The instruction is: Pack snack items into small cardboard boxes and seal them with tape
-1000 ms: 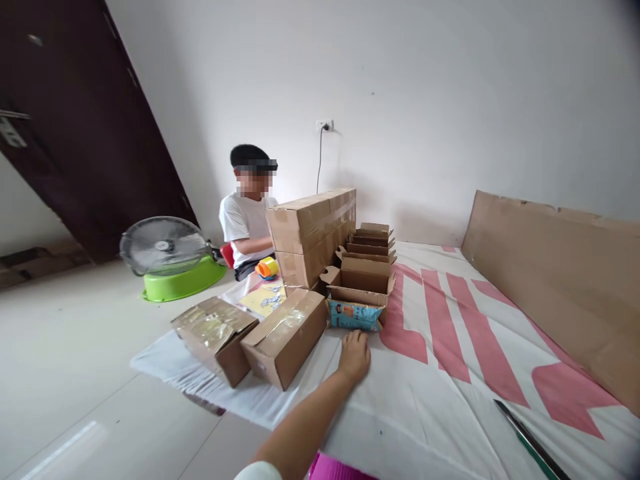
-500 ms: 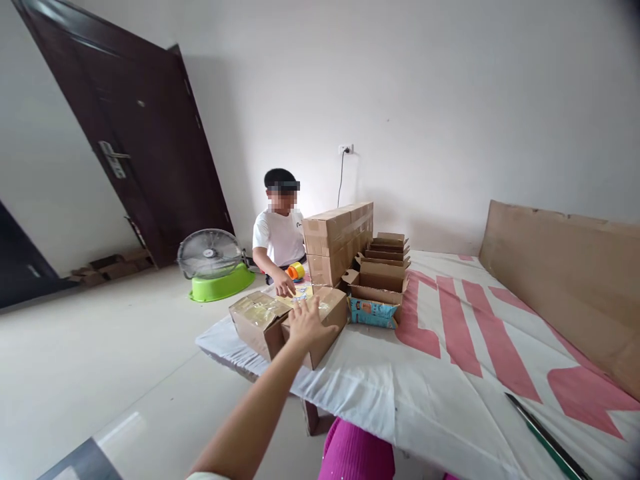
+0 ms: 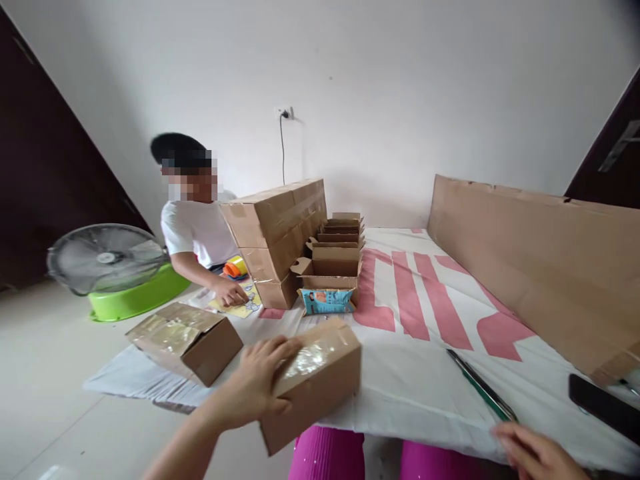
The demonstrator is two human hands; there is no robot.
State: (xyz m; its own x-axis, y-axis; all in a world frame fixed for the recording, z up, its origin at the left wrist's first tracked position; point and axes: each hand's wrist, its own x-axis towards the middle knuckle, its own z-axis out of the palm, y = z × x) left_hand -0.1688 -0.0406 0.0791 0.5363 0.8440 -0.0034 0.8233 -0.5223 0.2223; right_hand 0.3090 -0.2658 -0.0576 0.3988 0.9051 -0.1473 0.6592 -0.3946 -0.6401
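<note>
My left hand (image 3: 263,380) grips a taped cardboard box (image 3: 320,373) by its left end, fingers over the top and thumb on the near side. The box sits tilted at the table's front edge. Left of it lies another taped cardboard box (image 3: 185,337), apart from my hand. At the lower right, my right hand (image 3: 535,450) is partly cut off by the frame, its fingers loosely extended by the end of a green and black utility knife (image 3: 483,385). The knife lies on the cloth; whether the fingertips touch it is unclear.
Stacked closed boxes (image 3: 280,220) stand behind, beside a row of open boxes (image 3: 333,267) with a blue packet (image 3: 327,301). Another person's hand (image 3: 231,292) rests on a yellow sheet (image 3: 247,305). A phone (image 3: 605,407) and large cardboard sheet (image 3: 520,253) are at right; a fan (image 3: 107,257) left.
My left hand has gripped the nearer box and drawn it toward me, away from the stack. My right hand has come into view by the knife. The view has turned right.
</note>
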